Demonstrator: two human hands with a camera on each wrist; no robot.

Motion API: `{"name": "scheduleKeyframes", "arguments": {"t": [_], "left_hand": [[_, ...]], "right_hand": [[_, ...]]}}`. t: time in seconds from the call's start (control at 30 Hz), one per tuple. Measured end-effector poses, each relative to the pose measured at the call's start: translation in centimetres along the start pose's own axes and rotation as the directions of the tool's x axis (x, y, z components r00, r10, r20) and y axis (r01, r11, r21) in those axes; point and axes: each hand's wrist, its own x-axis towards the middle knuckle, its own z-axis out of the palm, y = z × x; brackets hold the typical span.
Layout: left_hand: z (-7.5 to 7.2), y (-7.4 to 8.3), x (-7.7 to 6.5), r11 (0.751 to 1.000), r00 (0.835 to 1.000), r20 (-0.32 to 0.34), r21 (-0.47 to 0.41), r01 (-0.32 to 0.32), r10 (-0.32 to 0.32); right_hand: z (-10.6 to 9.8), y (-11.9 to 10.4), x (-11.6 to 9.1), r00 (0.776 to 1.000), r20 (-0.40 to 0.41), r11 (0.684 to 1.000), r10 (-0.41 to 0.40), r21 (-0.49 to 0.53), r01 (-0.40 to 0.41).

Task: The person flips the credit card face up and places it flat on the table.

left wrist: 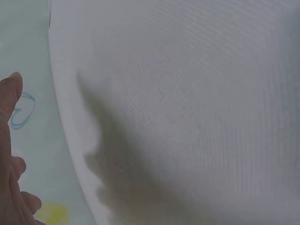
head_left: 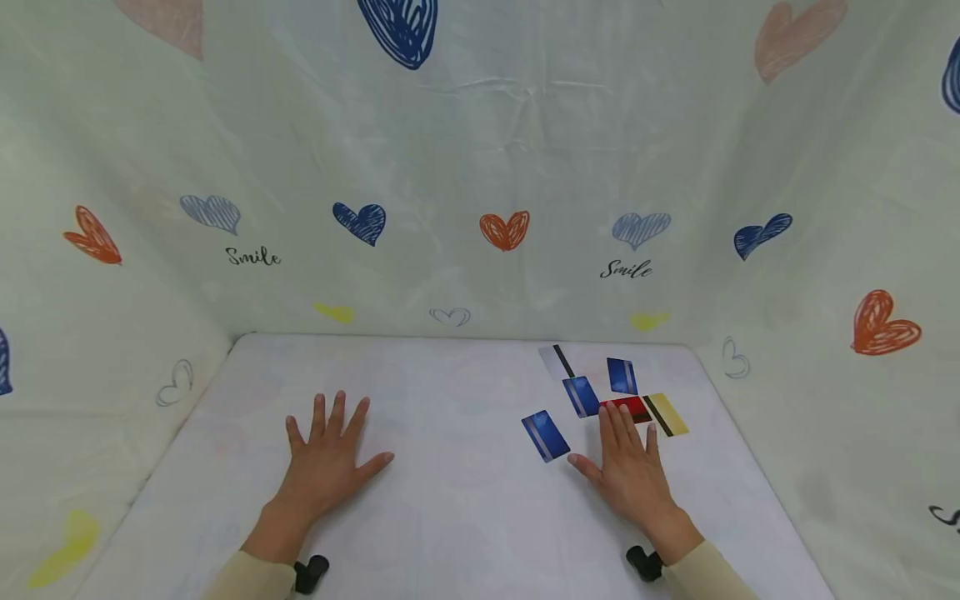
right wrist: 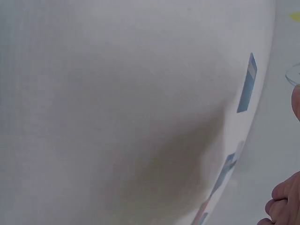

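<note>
My left hand (head_left: 326,462) is held over the left half of the white table, its fingers straight and spread, with nothing in it. On the right, my right hand (head_left: 626,467) has straight fingers, and its fingertips overlap part of a red card (head_left: 636,408) in the head view; I cannot tell whether they touch it. A blue card (head_left: 546,436) lies left of the right thumb. Beyond the fingertips are a second blue card (head_left: 581,396) and a third blue card (head_left: 622,376). A yellow card with a black stripe (head_left: 669,414) adjoins the red one.
A pale card with a black stripe (head_left: 556,362) lies near the back edge of the white table (head_left: 450,500). A curtain printed with hearts (head_left: 450,133) surrounds the table at the back and sides. Both wrists wear small black devices (head_left: 311,574).
</note>
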Motion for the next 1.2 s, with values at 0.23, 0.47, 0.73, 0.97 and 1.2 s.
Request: {"name": "scheduleKeyframes", "arguments": {"t": [0.23,0.47,0.73,0.97,1.2], "left_hand": [[1.7,0.8,1.3,0.999,0.999,0.027,-0.021,-0.025,0.026],[3.0,4.1,2.4,0.991,0.983,0.124,-0.027,-0.130,0.132],[4.0,8.6,2.9,0.964,0.939,0.221,-0.036,-0.263,0.265],[4.6,10.2,3.1,0.932,0.898,0.268,-0.001,-0.362,0.349],[4.1,10.6,2.9,0.923,0.879,0.315,0.025,-0.384,0.357]], "right_hand": [[0.7,-1.4,-0.5,0.996,0.082,1.000,-0.029,0.001,0.029],[1.4,-4.0,0.0,0.973,0.211,0.994,-0.091,0.072,0.077],[2.2,-8.1,1.9,0.935,0.283,0.975,-0.214,0.113,0.190],[2.7,-10.2,3.0,0.880,0.308,0.932,-0.362,0.101,0.348],[3.1,-11.4,4.5,0.826,0.322,0.878,-0.463,0.035,0.478]]}}
